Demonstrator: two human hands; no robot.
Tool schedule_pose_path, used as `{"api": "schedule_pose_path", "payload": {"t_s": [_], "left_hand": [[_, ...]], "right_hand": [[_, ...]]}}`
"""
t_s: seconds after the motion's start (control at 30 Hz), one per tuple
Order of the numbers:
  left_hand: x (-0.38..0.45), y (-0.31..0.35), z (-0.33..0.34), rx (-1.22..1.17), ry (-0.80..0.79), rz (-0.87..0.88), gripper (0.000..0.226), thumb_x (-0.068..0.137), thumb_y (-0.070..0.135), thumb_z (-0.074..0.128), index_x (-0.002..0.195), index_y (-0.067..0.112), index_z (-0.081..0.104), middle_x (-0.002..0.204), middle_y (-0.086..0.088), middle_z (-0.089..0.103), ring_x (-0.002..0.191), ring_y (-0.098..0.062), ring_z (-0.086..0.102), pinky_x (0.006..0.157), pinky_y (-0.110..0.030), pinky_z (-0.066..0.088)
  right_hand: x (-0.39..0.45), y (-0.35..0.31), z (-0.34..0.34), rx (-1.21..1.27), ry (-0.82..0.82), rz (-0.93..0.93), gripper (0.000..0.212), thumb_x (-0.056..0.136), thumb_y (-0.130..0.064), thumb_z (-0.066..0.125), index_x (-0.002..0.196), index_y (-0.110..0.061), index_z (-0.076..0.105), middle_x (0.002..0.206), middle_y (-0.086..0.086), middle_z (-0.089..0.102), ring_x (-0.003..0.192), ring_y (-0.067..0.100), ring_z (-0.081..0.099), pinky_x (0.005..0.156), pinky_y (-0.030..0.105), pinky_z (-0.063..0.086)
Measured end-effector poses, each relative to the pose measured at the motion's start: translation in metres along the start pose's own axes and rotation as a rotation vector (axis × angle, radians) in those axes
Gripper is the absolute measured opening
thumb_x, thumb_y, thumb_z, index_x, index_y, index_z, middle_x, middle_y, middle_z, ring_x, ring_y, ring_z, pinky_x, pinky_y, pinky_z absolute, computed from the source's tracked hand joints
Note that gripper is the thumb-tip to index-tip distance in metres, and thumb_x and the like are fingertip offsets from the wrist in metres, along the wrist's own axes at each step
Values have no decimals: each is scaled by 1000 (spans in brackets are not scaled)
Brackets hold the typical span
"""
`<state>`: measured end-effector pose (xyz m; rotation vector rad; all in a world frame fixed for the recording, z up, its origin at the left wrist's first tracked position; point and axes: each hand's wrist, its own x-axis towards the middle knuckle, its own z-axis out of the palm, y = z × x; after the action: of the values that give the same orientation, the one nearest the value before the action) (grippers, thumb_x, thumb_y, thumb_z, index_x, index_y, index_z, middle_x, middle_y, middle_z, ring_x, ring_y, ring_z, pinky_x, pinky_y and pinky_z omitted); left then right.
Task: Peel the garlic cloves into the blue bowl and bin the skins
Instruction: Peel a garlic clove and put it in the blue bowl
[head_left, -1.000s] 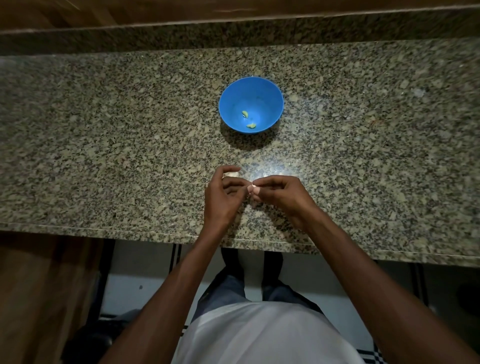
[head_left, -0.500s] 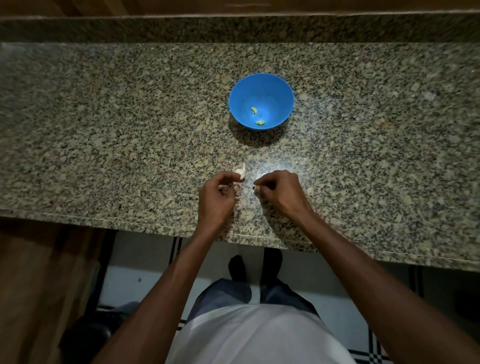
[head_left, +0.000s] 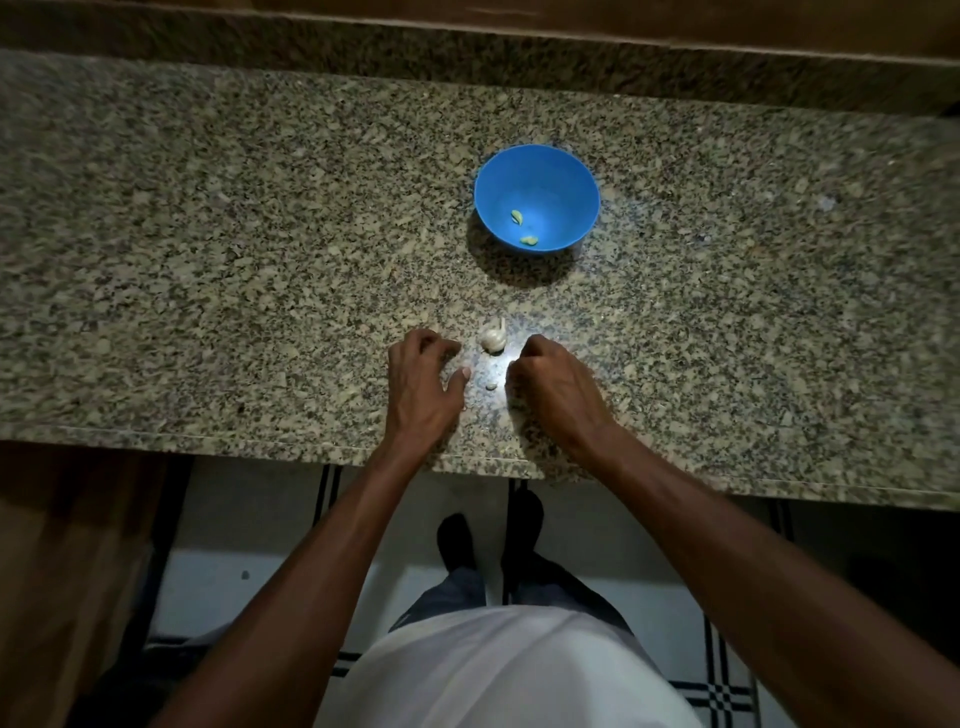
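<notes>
The blue bowl (head_left: 537, 171) stands on the granite counter and holds two peeled garlic cloves (head_left: 517, 216). A partly stripped garlic bulb (head_left: 492, 338) rests on the counter in front of the bowl, between my hands and touching neither. My left hand (head_left: 423, 384) lies just left of it, with its fingers loosely bent, its thumb out and nothing in it. My right hand (head_left: 556, 387) is just right of it, its fingers curled under into a fist that hides whatever is inside. A small pale garlic bit (head_left: 491, 386) lies between my hands.
The granite counter (head_left: 208, 260) runs the full width, with a dark backsplash behind it and its front edge (head_left: 260, 447) near my wrists. Below the edge are a tiled floor and my legs. No bin is in view.
My hands, pinched together a second ago, have moved apart. My left hand has let go of the garlic bulb, which now rests on the counter. The view has shifted left.
</notes>
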<state>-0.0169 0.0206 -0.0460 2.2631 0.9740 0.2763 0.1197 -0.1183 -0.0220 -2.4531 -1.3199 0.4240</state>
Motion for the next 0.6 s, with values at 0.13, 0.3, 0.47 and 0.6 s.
{"api": "schedule_pose_path", "payload": {"t_s": [0.13, 0.3, 0.47, 0.6], "left_hand": [[-2, -4, -4, 20, -30, 66, 36, 92, 25, 73, 127, 15, 66, 131, -3, 47, 124, -23, 38, 100, -33, 37], [-2, -8, -7, 6, -44, 94, 37, 92, 24, 72, 128, 15, 65, 131, -2, 47, 125, -23, 38, 100, -29, 34], [-2, -10, -8, -4, -43, 113, 38, 92, 24, 72, 128, 14, 65, 131, -4, 47, 125, -23, 38, 99, -26, 32], [-2, -12, -6, -1, -36, 118, 37, 91, 22, 71, 127, 14, 66, 131, -5, 47, 124, -23, 37, 99, -29, 34]], "right_hand": [[-2, -4, 2, -196, 9, -92, 15, 87, -10, 73, 79, -5, 61, 83, 5, 48, 74, 22, 46, 55, 38, 44], [-2, -14, -3, -405, -62, -219, 22, 76, 1, 83, 74, -1, 62, 85, 14, 54, 74, 30, 54, 48, 35, 39], [-2, -14, 2, -485, -49, -314, 24, 67, 4, 89, 72, -1, 67, 83, 17, 58, 74, 33, 59, 44, 31, 32], [-3, -13, 5, -503, -41, -333, 20, 70, 6, 86, 75, 1, 68, 88, 18, 60, 78, 32, 60, 44, 33, 40]]}}
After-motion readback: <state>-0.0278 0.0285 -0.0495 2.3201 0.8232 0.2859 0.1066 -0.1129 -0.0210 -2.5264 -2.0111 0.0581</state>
